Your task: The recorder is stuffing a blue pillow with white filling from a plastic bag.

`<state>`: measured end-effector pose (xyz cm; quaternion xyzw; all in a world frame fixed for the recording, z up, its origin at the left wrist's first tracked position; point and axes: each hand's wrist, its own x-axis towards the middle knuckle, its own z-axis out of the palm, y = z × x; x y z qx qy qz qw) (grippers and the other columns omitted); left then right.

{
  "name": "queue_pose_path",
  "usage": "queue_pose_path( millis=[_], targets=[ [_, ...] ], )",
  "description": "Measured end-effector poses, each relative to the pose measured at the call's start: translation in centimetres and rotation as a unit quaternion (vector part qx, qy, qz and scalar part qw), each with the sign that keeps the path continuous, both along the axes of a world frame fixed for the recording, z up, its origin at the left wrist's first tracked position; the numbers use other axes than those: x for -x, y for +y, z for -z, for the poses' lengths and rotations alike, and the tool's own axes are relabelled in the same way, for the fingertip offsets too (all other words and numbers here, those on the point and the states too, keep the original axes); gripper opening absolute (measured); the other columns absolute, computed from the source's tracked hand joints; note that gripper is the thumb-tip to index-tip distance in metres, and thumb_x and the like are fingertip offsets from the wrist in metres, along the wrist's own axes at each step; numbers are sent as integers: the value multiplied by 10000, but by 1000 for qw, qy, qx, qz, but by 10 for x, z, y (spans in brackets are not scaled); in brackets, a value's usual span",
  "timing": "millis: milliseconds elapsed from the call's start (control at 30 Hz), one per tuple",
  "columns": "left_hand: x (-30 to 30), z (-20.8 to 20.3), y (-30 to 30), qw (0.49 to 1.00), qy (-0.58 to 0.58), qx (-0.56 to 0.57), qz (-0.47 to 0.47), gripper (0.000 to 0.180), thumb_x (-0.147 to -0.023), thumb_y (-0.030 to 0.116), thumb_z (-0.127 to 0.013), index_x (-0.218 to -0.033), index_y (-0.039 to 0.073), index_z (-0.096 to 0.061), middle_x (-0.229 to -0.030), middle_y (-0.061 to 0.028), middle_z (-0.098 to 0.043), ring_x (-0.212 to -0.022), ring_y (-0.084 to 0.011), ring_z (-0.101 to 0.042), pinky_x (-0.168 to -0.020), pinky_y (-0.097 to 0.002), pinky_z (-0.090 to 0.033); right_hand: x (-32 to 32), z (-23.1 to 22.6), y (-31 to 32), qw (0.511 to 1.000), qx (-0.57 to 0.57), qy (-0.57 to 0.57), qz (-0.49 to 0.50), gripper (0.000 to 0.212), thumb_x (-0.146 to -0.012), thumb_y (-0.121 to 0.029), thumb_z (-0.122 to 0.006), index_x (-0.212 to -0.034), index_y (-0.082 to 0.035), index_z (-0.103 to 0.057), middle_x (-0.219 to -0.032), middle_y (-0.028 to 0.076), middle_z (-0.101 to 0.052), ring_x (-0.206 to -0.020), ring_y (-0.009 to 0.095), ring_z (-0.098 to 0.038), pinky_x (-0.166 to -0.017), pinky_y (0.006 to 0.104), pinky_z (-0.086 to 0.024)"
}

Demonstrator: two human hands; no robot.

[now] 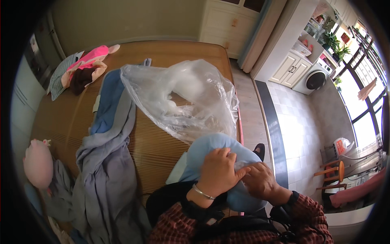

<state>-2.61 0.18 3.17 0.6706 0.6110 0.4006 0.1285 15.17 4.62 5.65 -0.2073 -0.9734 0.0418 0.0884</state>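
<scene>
The left hand (218,171) lies flat with its fingers closed over a light blue pillow (215,148), which sits near the person at the edge of the bamboo mat (158,150). The right hand (260,181) pinches the pillow's fabric, seemingly to keep it steady. A clear plastic bag (183,97) lies open just beyond, and grey-blue bedding (107,154) is piled to the left.

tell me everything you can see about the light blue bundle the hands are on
The light blue bundle is soft, rounded fabric, puffed like a pillow or folded bedding, matte and plain in colour. It sits at the near edge of the woven bed mat, close to the person's chest. The left hand lies over its top and the right hand pinches its surface just beside it, fingertips meeting. The clear plastic bag lies crumpled right behind it, touching or overlapping its far side. Its lower part is hidden by the arms.
</scene>
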Motion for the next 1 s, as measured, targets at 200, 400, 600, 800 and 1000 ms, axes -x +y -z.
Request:
queue_pose_path(
  millis=[200, 400, 600, 800, 1000],
  targets=[
    [-11, 2, -1, 990, 91, -59, -87, 208, -713, 195, -636, -835, 34, -588, -873, -123, -555, -853, -296, -544, -725, -412, -428, 9, -2, -7, 991, -132, -20, -10, 265, -676, -136, -596, -933, -100, -651, -1029, 45, -582, -1132, 190, -484, -1070, 493, -209],
    [-9, -1, -2, 993, 82, -66, -50, 68, -743, 94, -527, -787, 49, -553, -775, -92, -515, -715, -269, -514, -630, -386, -402, 14, 8, 10, 989, -14, -64, -133, 271, -698, -114, -556, -947, -56, -647, -1020, 69, -597, -1139, 212, -486, -1069, 505, -214],
    [9, 7, 4, 990, 76, 3, -116, 46, -734, 80, -575, -759, 46, -554, -761, -109, -549, -724, -300, -552, -629, -400, -439, 40, 5, 26, 974, 50, -160, -151, 304, -666, -72, -559, -957, -30, -635, -1038, 98, -595, -1120, 261, -514, -1051, 516, -254],
    [25, 20, 7, 981, -166, 52, -80, 166, -715, 125, -681, -783, 38, -556, -749, -118, -585, -695, -310, -588, -615, -390, -471, 37, 12, 40, 992, 41, -42, -115, 293, -632, -27, -586, -923, -5, -600, -1022, 123, -574, -1056, 282, -536, -1046, 518, -273],
    [15, 11, 3, 992, -67, 66, -88, 200, -673, 150, -697, -720, 39, -536, -714, -131, -556, -670, -328, -573, -615, -419, -456, 36, 7, 40, 987, 90, -33, -126, 257, -648, -34, -605, -905, -24, -598, -980, 108, -563, -1005, 275, -548, -1034, 496, -297]
  ],
)
